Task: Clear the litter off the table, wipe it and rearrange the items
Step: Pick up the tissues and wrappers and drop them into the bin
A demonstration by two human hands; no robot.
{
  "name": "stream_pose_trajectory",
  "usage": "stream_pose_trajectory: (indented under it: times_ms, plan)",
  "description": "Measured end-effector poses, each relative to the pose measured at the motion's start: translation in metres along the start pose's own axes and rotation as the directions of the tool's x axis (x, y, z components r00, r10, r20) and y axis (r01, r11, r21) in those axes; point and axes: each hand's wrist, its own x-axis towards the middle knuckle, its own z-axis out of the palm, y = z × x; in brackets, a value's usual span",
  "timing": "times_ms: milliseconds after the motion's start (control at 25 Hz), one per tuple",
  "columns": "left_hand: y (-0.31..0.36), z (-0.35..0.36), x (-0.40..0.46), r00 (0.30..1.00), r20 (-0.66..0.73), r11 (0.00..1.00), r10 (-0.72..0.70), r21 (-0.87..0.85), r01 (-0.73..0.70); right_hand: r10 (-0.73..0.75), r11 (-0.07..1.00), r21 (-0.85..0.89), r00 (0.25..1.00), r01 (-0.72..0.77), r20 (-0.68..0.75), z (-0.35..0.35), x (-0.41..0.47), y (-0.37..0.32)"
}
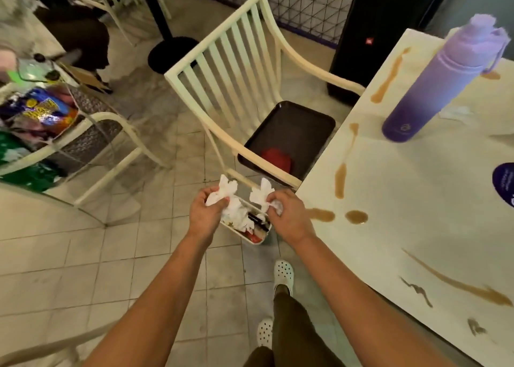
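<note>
Left hand (204, 213) grips crumpled tissue (222, 192), right hand (288, 216) pinches second tissue (262, 194); both above small bin (250, 226), apparently floor-standing. Bench (417, 199) coffee-stained.

Little here can actually be read. The tall black speaker (370, 32) standing on the floor behind the chair carries a small red badge (369, 41) with white marks on it, too tiny to spell out. The purple bottle (434, 88) on the counter (417, 213) bears a pale round emblem (404, 129) near its base, no letters legible. A dark blue round sticker (504, 181) at the counter's right edge has white print, blurred. The colourful packet (41, 110) at left shows yellow lettering, smeared beyond reading.
</note>
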Motion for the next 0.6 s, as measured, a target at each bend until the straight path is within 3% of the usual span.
stream_pose_trajectory:
  times_ms: [280,600]
  plan:
    - [-0.037,-0.029,0.081,0.988,-0.083,0.988,-0.127,0.079,0.134,0.21,0.971,0.072,0.961,-0.226,0.182,0.08,0.055,0.004]
    - [-0.107,-0.035,0.162,0.982,0.018,0.948,-0.189,0.263,0.178,0.384,0.923,-0.047,0.896,-0.383,0.224,0.178,0.086,0.032]
